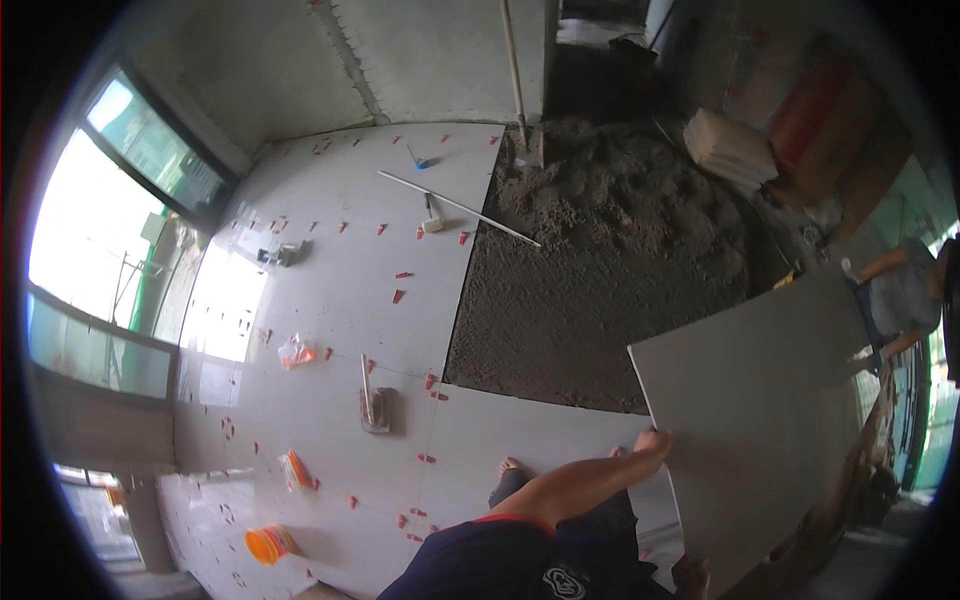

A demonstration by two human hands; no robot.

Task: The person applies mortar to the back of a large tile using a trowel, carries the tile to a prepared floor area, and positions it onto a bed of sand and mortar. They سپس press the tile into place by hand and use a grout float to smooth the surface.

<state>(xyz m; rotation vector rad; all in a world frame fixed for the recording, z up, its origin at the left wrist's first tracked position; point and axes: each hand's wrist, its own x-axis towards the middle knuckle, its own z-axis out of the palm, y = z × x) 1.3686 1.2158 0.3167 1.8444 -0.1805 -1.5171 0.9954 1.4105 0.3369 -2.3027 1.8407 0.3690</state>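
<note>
1. Large slab (760, 400): showing plain mid-grey, its near edge running paler.
2. Floor tiles (330, 185): reading pale grey-white, with white window glare breaking up the tone at left.
3. Clips (398, 297): dotting the pale floor in red, roughly in rows.
4. Mortar bed (600, 290): showing dark grey-brown, mottling lighter in patches.
5. Bucket (268, 545): glowing orange, shading toward yellow.
6. Straightedge (455, 205): cutting a thin whitish line.
7. Wearer's shirt (470, 565): showing dark navy, a white looped emblem marking it, red trim edging the sleeve.
8. Co-worker's top (897, 300): showing grey.
9. Stacked bags (728, 147): showing pale beige.
10. Wall (440, 60): looking dull grey-green, a darker stripe running down it.
</note>
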